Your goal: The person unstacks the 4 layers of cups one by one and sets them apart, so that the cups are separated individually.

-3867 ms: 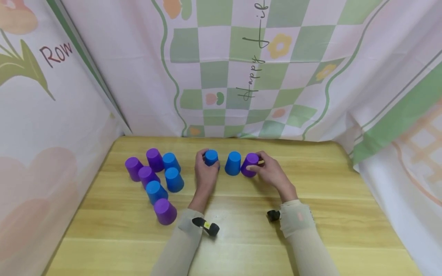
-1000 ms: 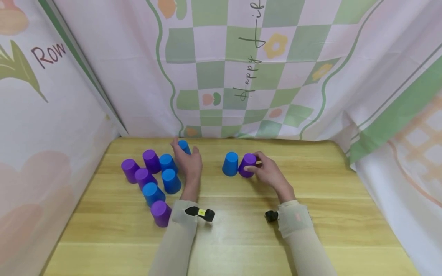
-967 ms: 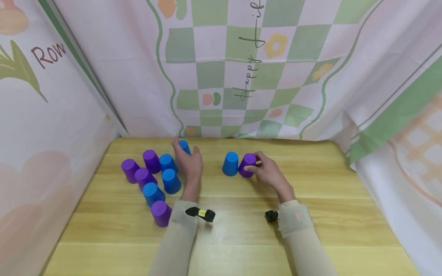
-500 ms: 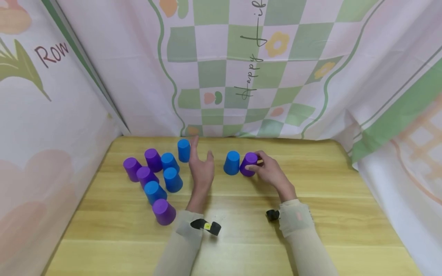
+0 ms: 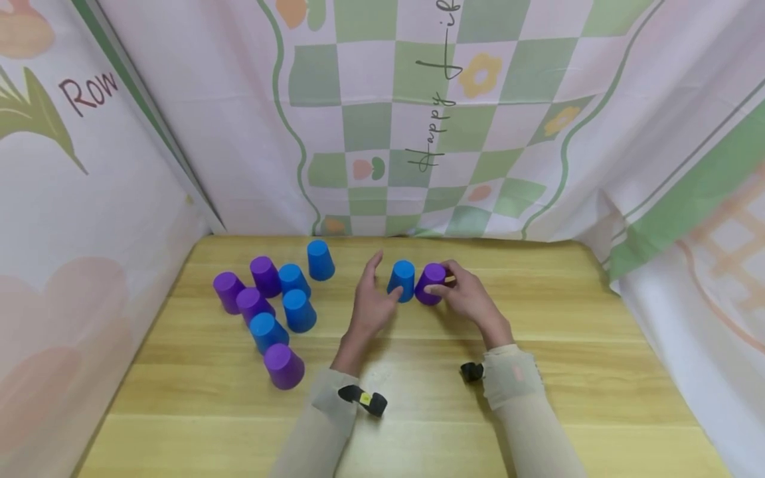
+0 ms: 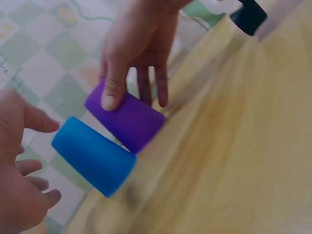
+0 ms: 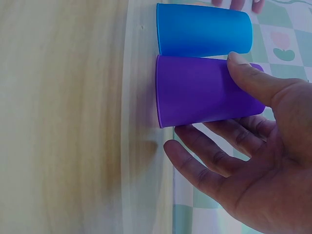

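Upside down on the table, a purple cup [image 5: 431,284] is held by my right hand [image 5: 472,299], thumb on its near side and fingers on the far side. Close on its left stands a blue cup [image 5: 403,279], also mouth down. My left hand [image 5: 372,307] is beside that blue cup, fingers spread. In the left wrist view a gap shows between the left hand [image 6: 19,165] and the blue cup [image 6: 92,156]. From the right wrist view, the purple cup [image 7: 204,90] has the thumb along its side, while the lower fingers are loosely bent.
On the left of the wooden table [image 5: 418,431] several upturned cups stand in a cluster, among them a purple cup [image 5: 283,366] at the front and a blue cup [image 5: 300,311]. Apart at the back is another blue cup [image 5: 321,260]. A patterned curtain [image 5: 418,133] hangs behind.
My left hand carried a blue cup from the middle to the back left, let go of it, and moved right to the other blue cup. My right hand has stayed on the purple cup.
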### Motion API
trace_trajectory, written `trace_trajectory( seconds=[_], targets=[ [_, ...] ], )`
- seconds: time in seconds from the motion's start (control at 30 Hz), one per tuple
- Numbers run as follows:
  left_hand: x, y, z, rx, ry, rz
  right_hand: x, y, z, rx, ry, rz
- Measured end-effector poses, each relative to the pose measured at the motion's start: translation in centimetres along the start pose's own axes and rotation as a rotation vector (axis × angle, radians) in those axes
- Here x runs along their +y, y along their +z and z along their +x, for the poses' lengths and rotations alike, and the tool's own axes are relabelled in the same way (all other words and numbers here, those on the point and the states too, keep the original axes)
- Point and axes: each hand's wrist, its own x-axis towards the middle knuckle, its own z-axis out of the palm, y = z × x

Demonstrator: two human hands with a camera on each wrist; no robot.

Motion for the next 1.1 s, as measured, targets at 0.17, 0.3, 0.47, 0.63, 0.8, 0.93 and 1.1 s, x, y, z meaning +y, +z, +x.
trace_trajectory(
  seconds=[0.17,0.3,0.47,0.63,0.8,0.93,1.1],
  targets=[
    [-1.0,0.9,0.4,-0.048,0.011,0.075,0.0,0.0,0.0,0.005,-0.012,-0.005],
    [-1.3,1.4,0.6,-0.045,0.009,0.069,0.1,0.0,0.0,0.003,-0.004,-0.004],
    [-1.6,1.8,0.8,-0.049,-0.014,0.057,0.2,0.1,0.0,0.006,-0.008,-0.003],
    [-1.6,2.1,1.0,-0.055,-0.036,0.070,0.1,0.2,0.0,0.008,-0.015,0.007],
    [-1.6,2.4,1.2,-0.065,-0.041,0.077,0.0,0.2,-0.1,0.007,-0.011,0.004],
    [-1.7,2.7,1.4,-0.077,-0.031,0.078,-0.1,0.1,-0.1,0.006,-0.008,0.004],
    [-2.0,2.9,1.6,-0.072,0.006,0.073,0.0,0.0,-0.2,0.010,-0.008,-0.001]
  ],
)
